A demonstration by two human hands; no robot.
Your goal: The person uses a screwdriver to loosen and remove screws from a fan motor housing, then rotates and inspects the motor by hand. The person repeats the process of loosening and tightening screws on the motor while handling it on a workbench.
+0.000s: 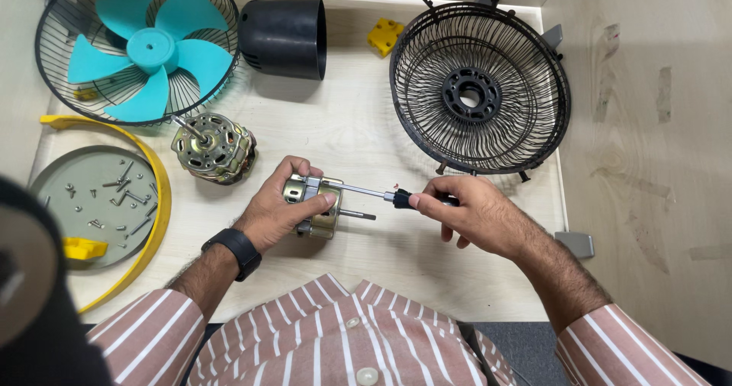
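Brass-coloured motor (pixel 314 207): you grip it on the pale wooden table (pixel 366 138), straight ahead of your chest, its shaft pointing toward your right.
Left hand (pixel 280 209): clenched over the motor, thumb pressed on its grey bracket near the screw.
Right hand (pixel 474 212): closed around the black handle of the screwdriver (pixel 381 194), whose steel shank runs left to the bracket.
Doing it well: keep the shank in line with the screw, push inward as you turn, and pin the motor flat so it does not roll; I judge a tilted tip would slip off the head.
Grey tray (pixel 57 176): round, with a yellow rim, at your far left; it holds loose screws (pixel 122 192) and a yellow plastic piece (pixel 82 248).
Fan guard on the left (pixel 76 9): a teal fan blade (pixel 151 51) lies inside it.
Fan guard on the right (pixel 480 89): leaning, with nothing in it.
Black housing (pixel 284 37): on its side, open end facing right; I cannot tell what is inside.
Second motor (pixel 213 148): lying apart, just beside the tray.
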